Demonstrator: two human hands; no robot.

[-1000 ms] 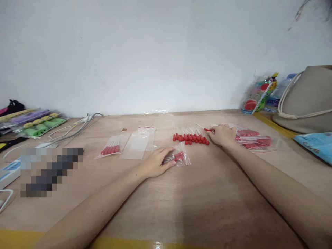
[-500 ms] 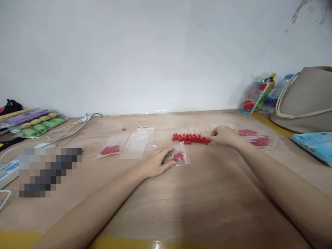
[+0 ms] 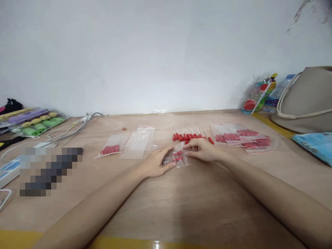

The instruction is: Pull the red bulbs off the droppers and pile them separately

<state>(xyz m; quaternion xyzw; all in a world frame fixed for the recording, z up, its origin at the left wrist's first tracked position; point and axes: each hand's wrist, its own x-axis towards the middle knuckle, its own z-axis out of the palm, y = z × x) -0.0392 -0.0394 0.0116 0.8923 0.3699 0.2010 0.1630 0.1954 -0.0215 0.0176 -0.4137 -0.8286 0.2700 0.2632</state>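
Observation:
My left hand (image 3: 158, 162) lies curved around a clear zip bag (image 3: 185, 162) on the table, thumb and fingers gripping its edges. Red-tipped sticks (image 3: 177, 159) show inside the bag, partly hidden by glare. At the bag's right end, my right hand (image 3: 201, 149) has its fingers pinched, with the red end of a stick at the fingertips; the rest of that stick is hard to see. Just behind the right hand lies a row of loose red-tipped sticks (image 3: 190, 136), white shafts pointing to the wall.
Left of the hands are a filled bag of red-tipped sticks (image 3: 110, 149) and flat bags (image 3: 134, 145). Several filled bags (image 3: 230, 137) overlap at right. Farther out stand a power strip (image 3: 9, 169), cables (image 3: 75, 129), drink bottles (image 3: 259, 93) and a grey bag (image 3: 306, 97).
My right hand has moved left and nearer, from the right end of the stick row to the zip bag's end. Another red end shows in the bag. The left hand stays put.

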